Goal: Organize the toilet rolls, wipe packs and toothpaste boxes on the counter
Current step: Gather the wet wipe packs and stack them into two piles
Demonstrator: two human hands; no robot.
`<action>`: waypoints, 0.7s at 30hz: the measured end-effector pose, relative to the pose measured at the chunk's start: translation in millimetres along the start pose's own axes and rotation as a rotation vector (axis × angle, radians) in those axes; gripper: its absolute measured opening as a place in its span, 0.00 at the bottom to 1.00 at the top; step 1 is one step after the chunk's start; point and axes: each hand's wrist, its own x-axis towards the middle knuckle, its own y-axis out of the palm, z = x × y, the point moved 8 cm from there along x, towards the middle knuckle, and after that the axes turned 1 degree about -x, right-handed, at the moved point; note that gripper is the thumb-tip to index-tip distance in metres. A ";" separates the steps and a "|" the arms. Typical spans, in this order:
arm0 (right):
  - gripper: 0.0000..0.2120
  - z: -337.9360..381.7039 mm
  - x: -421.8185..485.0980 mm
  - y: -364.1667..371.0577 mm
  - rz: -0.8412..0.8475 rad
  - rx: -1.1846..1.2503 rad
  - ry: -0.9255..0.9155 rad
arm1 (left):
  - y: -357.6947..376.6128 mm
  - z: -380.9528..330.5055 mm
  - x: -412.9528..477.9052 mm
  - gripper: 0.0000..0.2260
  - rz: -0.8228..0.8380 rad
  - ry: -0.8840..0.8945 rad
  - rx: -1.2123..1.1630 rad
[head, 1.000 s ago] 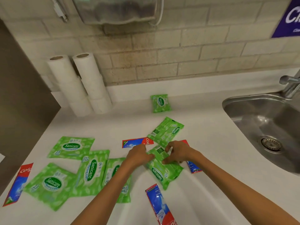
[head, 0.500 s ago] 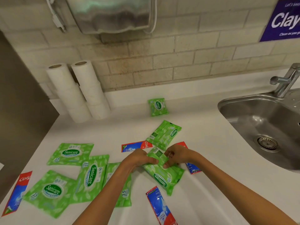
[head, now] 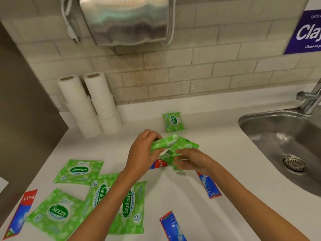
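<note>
Both hands lift green wipe packs above the middle of the white bench.

The left hand (head: 142,152) is clamped on a wipe pack (head: 164,143) held edge-on, clear of the bench (head: 225,153); the right hand (head: 192,161) is blurred, its fingers closed on a second pack (head: 184,146) just right of the first, the two packs touching. Under the hands lies a toothpaste box (head: 159,164), partly hidden. Four more wipe packs (head: 78,171) lie flat and partly overlapping at near left, and one small pack (head: 173,121) leans at the far wall. Toilet rolls (head: 90,105) stand in two stacks at far left. Other toothpaste boxes lie at the near-left edge (head: 19,213), near centre (head: 172,226) and right of the hands (head: 209,186). The sink (head: 278,136) is at right.
</note>
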 end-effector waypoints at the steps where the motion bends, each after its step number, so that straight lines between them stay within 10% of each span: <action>1: 0.08 1.5 0.5 6.3 0.052 0.170 0.036 | -2.1 -8.2 -1.1 0.09 -0.037 0.121 0.057; 6: 0.25 17.0 6.2 22.8 0.208 0.453 0.042 | 8.1 -14.8 -24.9 0.22 -0.124 0.452 0.216; 10: 0.10 9.4 11.4 19.5 0.117 0.364 0.032 | 17.1 -3.8 -36.6 0.22 -0.097 0.489 0.235; 15: 0.03 12.1 17.8 2.7 -0.049 0.463 -0.058 | 17.8 57.1 -43.0 0.28 -0.151 -0.189 -0.321; 21: 0.06 21.4 22.1 11.4 -0.083 0.507 -0.191 | 78.3 75.4 -53.6 0.09 -0.009 -0.979 -1.291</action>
